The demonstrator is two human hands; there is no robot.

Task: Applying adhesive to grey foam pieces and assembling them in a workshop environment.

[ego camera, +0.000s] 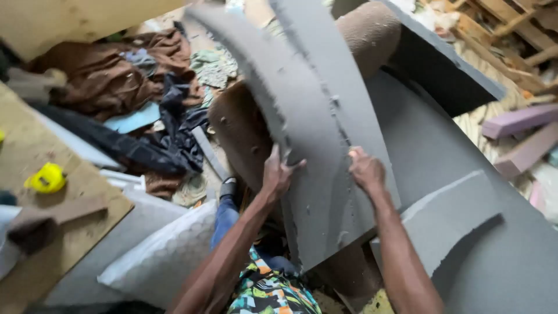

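Foam is the thing in hand here: a long curved strip of grey foam [314,128], arching from the far left over toward the near middle, with a rough, torn-looking edge down its left side. The person's left hand [276,173] is clamped on that ragged left edge, fingers curled over it, and the right hand [366,171] is closed on the strip's right edge, so the strip is held between the two, standing up in front of them. Behind it sits a brown upholstered frame [235,131] with a rounded arm at the far side, and the strip seems to lean against it.

To the right lies a big grey foam sheet [494,256] with a curved cut-out that looks much like the strip's outline, so I'd judge the cutting is already done and the piece is free. Whether it is fixed to the frame I cannot tell; nothing visible shows it fastened, so fitting it appears to be what is left.

On the left, a wooden board [35,174] carries a yellow tape measure [47,178]. Brown cloth [110,72] is heaped at the far left.
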